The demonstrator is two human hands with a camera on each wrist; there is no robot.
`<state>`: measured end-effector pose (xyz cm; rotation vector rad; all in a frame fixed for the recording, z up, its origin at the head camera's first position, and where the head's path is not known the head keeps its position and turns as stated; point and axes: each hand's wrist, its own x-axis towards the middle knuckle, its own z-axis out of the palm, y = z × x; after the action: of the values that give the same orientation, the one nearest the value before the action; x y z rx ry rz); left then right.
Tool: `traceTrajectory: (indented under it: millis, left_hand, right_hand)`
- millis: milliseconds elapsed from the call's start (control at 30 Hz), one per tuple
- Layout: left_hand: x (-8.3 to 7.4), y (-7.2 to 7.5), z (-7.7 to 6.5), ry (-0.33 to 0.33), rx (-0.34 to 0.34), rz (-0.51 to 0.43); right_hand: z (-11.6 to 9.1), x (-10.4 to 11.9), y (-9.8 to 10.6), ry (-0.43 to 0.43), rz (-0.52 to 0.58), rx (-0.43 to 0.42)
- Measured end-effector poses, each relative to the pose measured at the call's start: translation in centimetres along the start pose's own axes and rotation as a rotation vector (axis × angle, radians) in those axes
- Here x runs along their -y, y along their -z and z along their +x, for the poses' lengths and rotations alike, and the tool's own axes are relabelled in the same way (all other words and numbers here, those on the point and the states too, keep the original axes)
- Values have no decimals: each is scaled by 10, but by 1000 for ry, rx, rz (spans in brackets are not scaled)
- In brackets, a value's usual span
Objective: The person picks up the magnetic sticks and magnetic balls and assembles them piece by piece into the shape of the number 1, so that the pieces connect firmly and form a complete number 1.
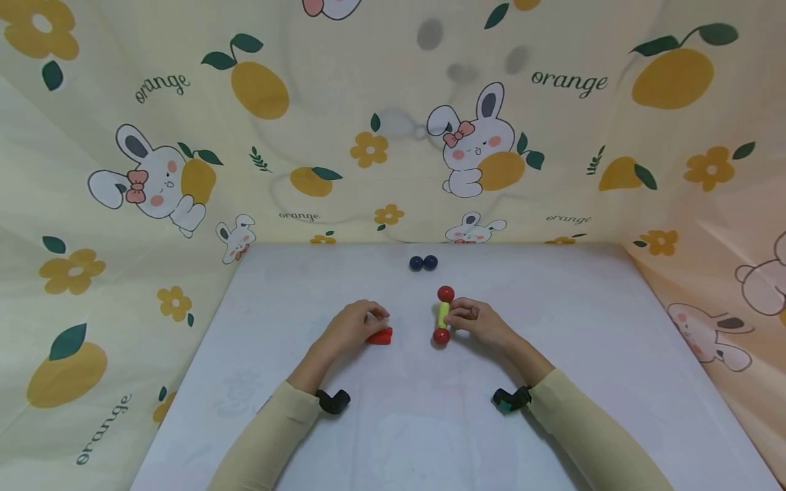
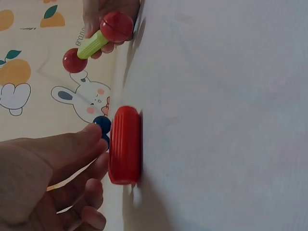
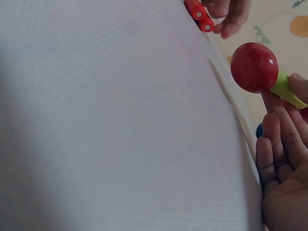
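My right hand [image 1: 482, 320] pinches a yellow-green ribbed rod [image 1: 443, 315] between thumb and fingers. At the rod's far end sits one red ball [image 1: 445, 294], and at its near end another red ball [image 1: 441, 336]. To the left, my left hand [image 2: 53, 168] has its thumb and loosely bent fingers beside a red ribbed rod [image 2: 125, 145] lying on the table. The right wrist view shows the round ends of two red rods [image 3: 206, 24] side by side, with the left hand's fingertips [image 3: 228, 30] close by.
Two dark blue balls [image 1: 424, 263] stand together toward the back of the white table [image 1: 393, 436]. Behind and beside the table hangs a printed cloth [image 1: 393, 123] with rabbits and oranges. Black straps with small devices [image 1: 333, 402] sit on both wrists.
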<state>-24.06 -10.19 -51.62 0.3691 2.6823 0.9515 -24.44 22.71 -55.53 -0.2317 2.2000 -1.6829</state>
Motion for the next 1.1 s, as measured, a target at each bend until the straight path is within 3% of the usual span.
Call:
traceTrajectory:
  millis: [533, 833, 1100]
  left_hand:
    - [11, 5, 0, -15, 68, 39]
    - [18, 4, 2, -64, 49, 68]
    - [17, 4, 1, -34, 26, 63]
  right_hand:
    - [2, -2, 1, 1, -22, -1]
    - [1, -1, 2, 20, -4, 16]
    - [2, 1, 1, 25, 4, 10]
